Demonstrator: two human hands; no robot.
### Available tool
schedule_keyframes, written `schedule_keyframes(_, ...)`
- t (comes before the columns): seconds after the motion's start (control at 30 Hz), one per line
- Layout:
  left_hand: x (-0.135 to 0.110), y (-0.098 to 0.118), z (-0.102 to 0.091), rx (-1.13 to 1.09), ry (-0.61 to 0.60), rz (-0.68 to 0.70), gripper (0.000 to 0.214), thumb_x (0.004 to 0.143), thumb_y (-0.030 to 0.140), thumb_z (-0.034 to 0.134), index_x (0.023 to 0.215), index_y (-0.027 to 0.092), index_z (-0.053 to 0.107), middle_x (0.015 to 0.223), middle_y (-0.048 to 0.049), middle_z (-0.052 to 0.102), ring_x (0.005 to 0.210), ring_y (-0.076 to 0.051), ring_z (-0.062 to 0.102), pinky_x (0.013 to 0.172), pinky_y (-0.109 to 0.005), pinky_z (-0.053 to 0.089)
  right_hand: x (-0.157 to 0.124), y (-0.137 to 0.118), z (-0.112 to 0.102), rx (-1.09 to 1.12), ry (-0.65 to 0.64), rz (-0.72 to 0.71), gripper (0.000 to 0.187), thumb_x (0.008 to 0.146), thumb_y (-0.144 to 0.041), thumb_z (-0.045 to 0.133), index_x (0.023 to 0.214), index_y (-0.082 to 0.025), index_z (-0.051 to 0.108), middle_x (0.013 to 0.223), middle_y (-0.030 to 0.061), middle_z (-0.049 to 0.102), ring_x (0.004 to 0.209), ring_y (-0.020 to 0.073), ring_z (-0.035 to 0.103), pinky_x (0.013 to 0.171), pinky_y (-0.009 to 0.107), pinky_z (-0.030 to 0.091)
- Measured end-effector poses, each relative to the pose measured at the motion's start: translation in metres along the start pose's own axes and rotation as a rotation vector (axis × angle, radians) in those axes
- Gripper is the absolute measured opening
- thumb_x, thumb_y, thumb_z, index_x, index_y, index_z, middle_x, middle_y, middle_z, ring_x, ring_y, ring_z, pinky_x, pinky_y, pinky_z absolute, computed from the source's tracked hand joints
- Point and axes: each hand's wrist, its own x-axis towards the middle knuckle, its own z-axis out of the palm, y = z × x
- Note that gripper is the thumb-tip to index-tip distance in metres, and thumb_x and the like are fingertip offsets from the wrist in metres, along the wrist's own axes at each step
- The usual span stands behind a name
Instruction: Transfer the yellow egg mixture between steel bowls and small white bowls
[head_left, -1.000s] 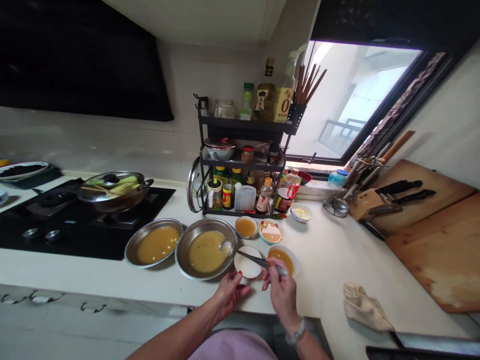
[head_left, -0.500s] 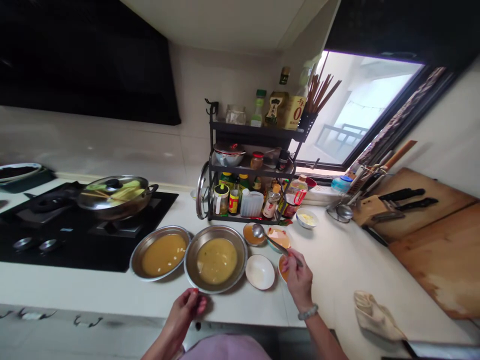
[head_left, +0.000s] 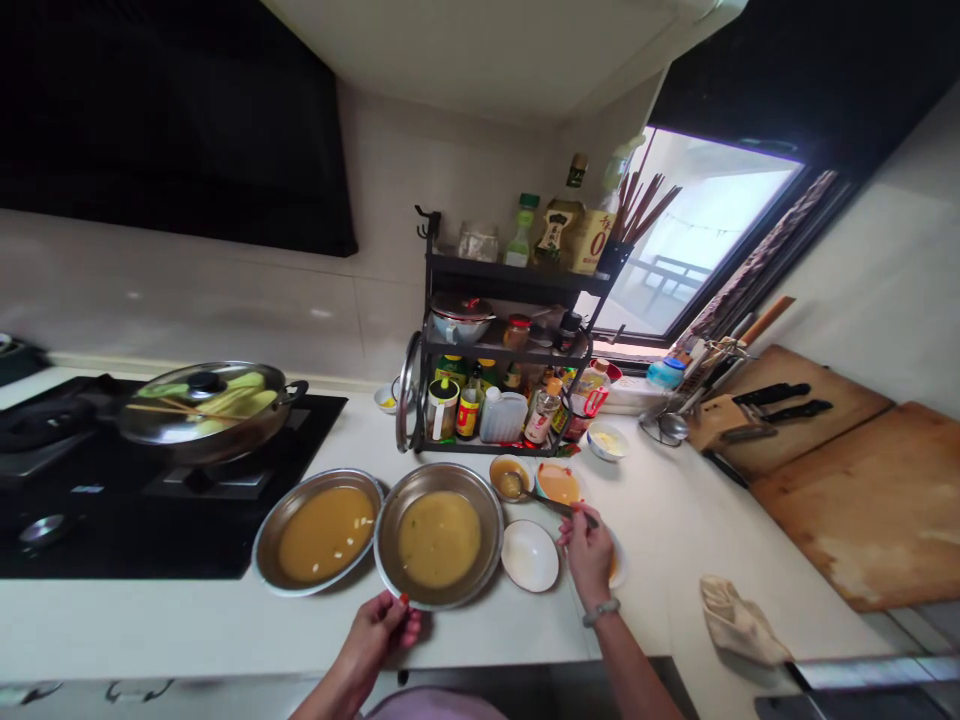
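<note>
My right hand is closed round the handle of a metal spoon. The spoon's head rests in a small bowl of orange-brown liquid. My left hand pinches the near rim of a metal basin holding cloudy yellowish liquid. Touching that basin on the left is another metal basin, with browner liquid and a few white bits. A white bowl with little in it stands between the basin and my right hand. Behind the spoon sits a bowl of orange liquid; another bowl is partly hidden by my right hand.
A lidded pan sits on the black stove at left. Behind the bowls stands a black rack of bottles and jars. To the right are a small bowl, a knife block, cutting boards and a beige cloth.
The spoon's head has dropped from above the bowls into the small bowl of orange-brown liquid. My left fingers now grip the basin's rim more closely. The view has shifted slightly.
</note>
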Motion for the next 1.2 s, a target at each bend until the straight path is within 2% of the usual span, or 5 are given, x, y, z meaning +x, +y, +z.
schedule_keyframes(0.13,-0.002,-0.005,0.006,-0.025,0.065,0.048,0.03,0.059,0.028,0.086,0.067,0.011,0.062,0.058,-0.0057,0.067,0.05,-0.013,0.061,0.052,-0.022,0.049,0.02,0.006,-0.012,0.131,0.059,0.089,0.037,0.076,-0.054,0.06,0.086,-0.018,0.057,0.05,-0.0029,0.06,0.038,0.0156,0.054,0.038,0.027,0.045)
schedule_keyframes(0.5,-0.006,-0.015,0.019,-0.065,0.184,0.191,0.029,0.06,0.024,0.085,0.073,0.013,0.061,0.062,-0.0025,0.067,0.053,-0.013,0.062,0.051,-0.023,0.051,0.05,0.016,-0.038,0.206,-0.021,0.122,0.042,0.072,-0.058,0.063,0.083,-0.018,0.057,0.05,-0.0025,0.06,0.039,0.0149,0.053,0.04,0.027,0.045)
schedule_keyframes(0.87,-0.002,-0.014,0.022,-0.089,0.158,0.219,0.02,0.07,0.018,0.078,0.072,0.013,0.058,0.062,-0.0022,0.065,0.053,-0.012,0.062,0.053,-0.022,0.053,0.038,-0.011,-0.026,0.279,-0.178,0.063,0.037,0.077,-0.054,0.064,0.085,-0.019,0.057,0.05,-0.004,0.058,0.037,0.0138,0.051,0.037,0.025,0.043)
schedule_keyframes(1.0,0.002,-0.016,0.021,-0.097,0.152,0.238,0.021,0.07,0.02,0.078,0.072,0.013,0.059,0.06,-0.0014,0.064,0.053,-0.011,0.062,0.054,-0.021,0.053,0.018,-0.014,-0.018,0.218,-0.304,-0.051,0.039,0.083,-0.056,0.056,0.091,-0.018,0.059,0.054,-0.0032,0.058,0.037,0.013,0.052,0.037,0.024,0.045)
schedule_keyframes(1.2,0.006,-0.016,0.019,-0.101,0.133,0.223,0.02,0.07,0.02,0.078,0.073,0.013,0.059,0.061,-0.0016,0.064,0.052,-0.011,0.061,0.052,-0.021,0.052,-0.004,-0.019,-0.021,0.119,-0.526,-0.483,0.025,0.093,-0.039,0.049,0.096,-0.02,0.065,0.07,0.0013,0.062,0.046,0.0116,0.058,0.046,0.024,0.052)
